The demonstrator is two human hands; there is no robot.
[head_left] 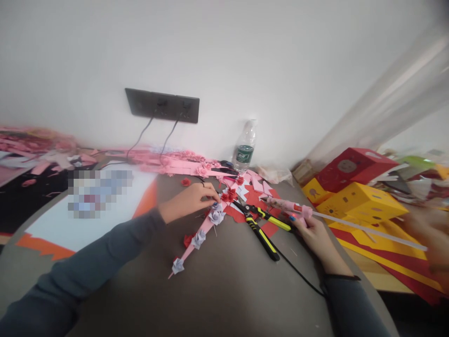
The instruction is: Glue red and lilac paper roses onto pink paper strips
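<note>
My left hand [198,201] is closed, its fingertips pinched on a pale blue paper flower [217,215] at the upper part of a pink paper strip [189,250]. More pale blue and red paper flowers sit along that strip, which slants down to the left. My right hand [314,236] is wrapped around a pink glue gun [289,206], its nozzle toward the left. A long whitish glue stick [372,230] juts from its back. Yellow-and-black pliers [261,236] lie with jaws open between my hands, close to red paper flowers [229,194].
A plastic bottle [244,147] stands by the wall, near pink flowered strips [175,164]. White paper [115,224] lies left on orange sheets. Red [358,166] and yellow boxes [363,206] are at right, beside another person's blurred hand [431,234]. A black cord [301,274] crosses the table.
</note>
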